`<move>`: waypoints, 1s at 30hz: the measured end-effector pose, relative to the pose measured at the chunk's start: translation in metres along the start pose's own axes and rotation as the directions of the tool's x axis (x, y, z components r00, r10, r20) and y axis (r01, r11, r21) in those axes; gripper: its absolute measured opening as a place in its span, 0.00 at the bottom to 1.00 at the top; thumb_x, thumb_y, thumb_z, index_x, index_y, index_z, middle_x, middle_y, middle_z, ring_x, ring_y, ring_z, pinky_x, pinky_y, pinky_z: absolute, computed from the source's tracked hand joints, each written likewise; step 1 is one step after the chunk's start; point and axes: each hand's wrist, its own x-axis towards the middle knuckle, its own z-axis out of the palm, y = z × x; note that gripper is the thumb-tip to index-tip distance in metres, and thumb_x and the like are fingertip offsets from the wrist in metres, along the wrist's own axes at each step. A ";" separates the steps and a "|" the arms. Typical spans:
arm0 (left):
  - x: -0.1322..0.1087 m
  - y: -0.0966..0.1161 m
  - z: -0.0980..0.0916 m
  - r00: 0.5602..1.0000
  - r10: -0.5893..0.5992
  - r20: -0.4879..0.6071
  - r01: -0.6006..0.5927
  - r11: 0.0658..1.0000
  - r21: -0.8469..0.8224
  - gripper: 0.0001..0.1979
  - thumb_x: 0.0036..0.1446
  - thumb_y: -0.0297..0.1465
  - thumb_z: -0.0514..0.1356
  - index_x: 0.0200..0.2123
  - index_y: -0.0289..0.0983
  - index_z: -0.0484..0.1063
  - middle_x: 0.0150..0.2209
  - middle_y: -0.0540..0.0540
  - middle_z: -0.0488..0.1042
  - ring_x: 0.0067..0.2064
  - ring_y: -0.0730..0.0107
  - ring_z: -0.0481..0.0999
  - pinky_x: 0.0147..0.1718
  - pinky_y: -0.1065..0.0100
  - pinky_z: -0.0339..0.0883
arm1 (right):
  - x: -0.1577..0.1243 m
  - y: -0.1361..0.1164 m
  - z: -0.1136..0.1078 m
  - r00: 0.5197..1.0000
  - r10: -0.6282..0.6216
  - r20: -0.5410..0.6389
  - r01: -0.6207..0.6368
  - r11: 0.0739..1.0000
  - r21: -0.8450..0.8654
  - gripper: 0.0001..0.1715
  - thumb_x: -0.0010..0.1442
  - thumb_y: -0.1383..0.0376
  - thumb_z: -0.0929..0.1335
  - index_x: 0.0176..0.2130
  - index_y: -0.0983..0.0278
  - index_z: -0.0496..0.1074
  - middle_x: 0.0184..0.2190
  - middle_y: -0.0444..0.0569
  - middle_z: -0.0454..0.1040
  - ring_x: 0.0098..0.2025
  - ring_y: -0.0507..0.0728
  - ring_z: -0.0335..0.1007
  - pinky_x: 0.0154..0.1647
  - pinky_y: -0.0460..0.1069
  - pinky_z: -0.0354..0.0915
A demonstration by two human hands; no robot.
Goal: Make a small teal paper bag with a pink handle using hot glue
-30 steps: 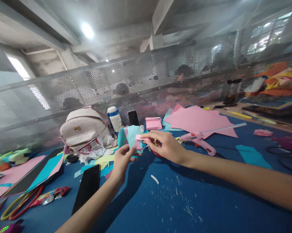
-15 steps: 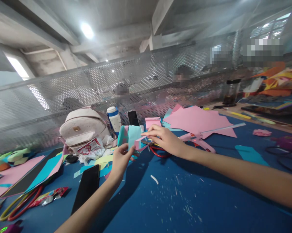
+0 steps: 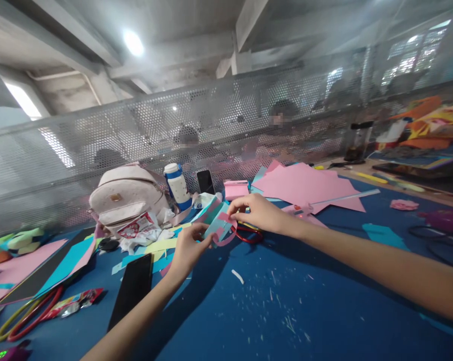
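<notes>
Above the blue tabletop, my left hand (image 3: 187,246) is closed around the lower left part of a folded teal paper piece (image 3: 210,209). A narrow pink paper strip (image 3: 228,241) curls in a loop along the front of that piece. At its upper right, my right hand (image 3: 255,214) pinches the pink strip between thumb and fingers against the teal paper. Scissors with red handles (image 3: 251,235) lie just behind and below my right hand. A pink glue gun (image 3: 302,210) rests partly hidden behind my right forearm.
A pale backpack (image 3: 130,193) and a white bottle (image 3: 177,185) stand at the back, before a perforated metal divider (image 3: 136,135). Pink paper sheets (image 3: 305,185) lie back right. A black phone (image 3: 132,288) lies beside my left forearm. Small scraps dot the blue tabletop (image 3: 249,321).
The teal paper piece has tilted from upright to slanting right, and the pink strip now bows out as a loop. My right hand has shifted slightly right.
</notes>
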 end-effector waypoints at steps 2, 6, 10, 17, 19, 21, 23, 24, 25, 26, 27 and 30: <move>0.000 -0.002 0.000 1.000 0.030 0.005 -0.030 0.999 0.042 0.08 0.52 0.33 0.62 0.31 0.34 0.75 0.25 0.48 0.76 0.23 0.71 0.75 0.21 0.74 0.65 | 0.000 -0.001 0.000 0.998 -0.006 0.067 0.002 0.998 0.058 0.08 0.54 0.71 0.67 0.32 0.63 0.77 0.31 0.46 0.78 0.33 0.52 0.72 0.35 0.47 0.63; 0.000 -0.003 -0.001 0.997 0.077 0.021 -0.079 0.985 0.151 0.07 0.53 0.33 0.61 0.31 0.35 0.76 0.26 0.49 0.76 0.25 0.71 0.74 0.23 0.73 0.65 | 0.000 -0.004 0.001 0.991 -0.021 0.132 0.008 0.996 0.094 0.06 0.54 0.69 0.67 0.31 0.65 0.76 0.30 0.46 0.77 0.32 0.51 0.70 0.35 0.46 0.62; -0.001 -0.004 -0.001 0.997 0.073 0.033 -0.079 0.964 0.253 0.07 0.53 0.33 0.61 0.32 0.35 0.76 0.27 0.49 0.76 0.25 0.71 0.73 0.25 0.72 0.64 | -0.001 -0.004 0.004 0.973 0.026 0.229 -0.086 0.963 0.257 0.10 0.58 0.61 0.66 0.33 0.65 0.74 0.30 0.46 0.75 0.28 0.49 0.66 0.30 0.46 0.59; 0.000 -0.011 -0.002 0.995 0.088 0.035 -0.095 0.925 0.369 0.08 0.53 0.33 0.61 0.34 0.36 0.76 0.29 0.48 0.76 0.27 0.70 0.73 0.26 0.72 0.63 | -0.001 0.003 0.008 0.968 0.062 0.245 -0.172 0.872 0.459 0.12 0.58 0.57 0.68 0.34 0.64 0.73 0.26 0.43 0.71 0.22 0.46 0.57 0.22 0.45 0.52; 0.000 -0.012 -0.002 0.995 0.092 0.028 -0.096 0.922 0.374 0.09 0.53 0.34 0.61 0.35 0.35 0.76 0.30 0.48 0.76 0.28 0.70 0.73 0.27 0.72 0.63 | 0.000 0.003 0.008 0.978 0.071 0.197 -0.157 0.873 0.461 0.12 0.58 0.57 0.69 0.32 0.65 0.73 0.23 0.42 0.69 0.21 0.46 0.56 0.22 0.45 0.52; 0.000 -0.012 -0.002 0.995 0.092 0.032 -0.098 0.921 0.376 0.09 0.53 0.34 0.61 0.35 0.35 0.76 0.30 0.47 0.76 0.28 0.70 0.73 0.27 0.72 0.64 | 0.002 0.003 0.009 0.986 0.058 0.158 -0.126 0.877 0.464 0.13 0.58 0.58 0.69 0.30 0.65 0.73 0.24 0.43 0.70 0.23 0.47 0.59 0.24 0.45 0.55; 0.000 -0.012 -0.001 0.995 0.093 0.038 -0.100 0.920 0.378 0.09 0.53 0.34 0.60 0.34 0.35 0.76 0.30 0.47 0.77 0.28 0.70 0.73 0.27 0.72 0.64 | 0.003 0.002 0.010 0.994 0.041 0.105 -0.087 0.875 0.476 0.12 0.57 0.59 0.69 0.31 0.66 0.74 0.27 0.45 0.73 0.26 0.48 0.62 0.28 0.45 0.59; 0.000 -0.012 -0.001 0.995 0.093 0.040 -0.101 0.920 0.379 0.09 0.53 0.34 0.60 0.34 0.35 0.76 0.30 0.47 0.77 0.28 0.70 0.73 0.27 0.71 0.63 | 0.003 0.001 0.011 0.997 0.041 0.072 -0.071 0.873 0.482 0.11 0.56 0.59 0.70 0.32 0.66 0.75 0.28 0.45 0.73 0.27 0.48 0.63 0.29 0.45 0.60; -0.001 -0.012 -0.001 0.995 0.093 0.043 -0.102 0.920 0.379 0.09 0.53 0.34 0.60 0.34 0.35 0.76 0.29 0.48 0.76 0.28 0.70 0.73 0.27 0.71 0.63 | 0.003 0.000 0.012 0.998 0.045 0.035 -0.057 0.871 0.488 0.11 0.55 0.59 0.70 0.33 0.66 0.75 0.28 0.45 0.73 0.27 0.48 0.64 0.29 0.45 0.60; -0.001 -0.012 -0.001 0.995 0.095 0.044 -0.104 0.919 0.381 0.09 0.53 0.34 0.60 0.34 0.35 0.76 0.29 0.48 0.76 0.27 0.70 0.72 0.27 0.71 0.63 | 0.002 -0.001 0.012 0.999 0.052 -0.001 -0.045 0.868 0.495 0.10 0.54 0.60 0.71 0.33 0.66 0.75 0.27 0.45 0.72 0.27 0.48 0.63 0.28 0.45 0.60; -0.001 -0.012 -0.001 0.994 0.098 0.044 -0.108 0.918 0.382 0.08 0.53 0.34 0.60 0.33 0.35 0.76 0.28 0.48 0.76 0.27 0.70 0.72 0.26 0.71 0.63 | 0.002 -0.002 0.012 0.998 0.056 -0.028 -0.035 0.864 0.503 0.10 0.54 0.60 0.71 0.33 0.65 0.75 0.27 0.44 0.72 0.26 0.48 0.63 0.28 0.46 0.60; 0.000 -0.013 -0.001 0.993 0.107 0.053 -0.119 0.919 0.376 0.08 0.53 0.33 0.60 0.33 0.36 0.76 0.28 0.48 0.76 0.27 0.70 0.72 0.26 0.71 0.63 | 0.002 -0.004 0.011 0.998 0.042 -0.046 -0.012 0.851 0.526 0.08 0.54 0.61 0.71 0.32 0.65 0.74 0.27 0.45 0.73 0.28 0.49 0.66 0.30 0.46 0.61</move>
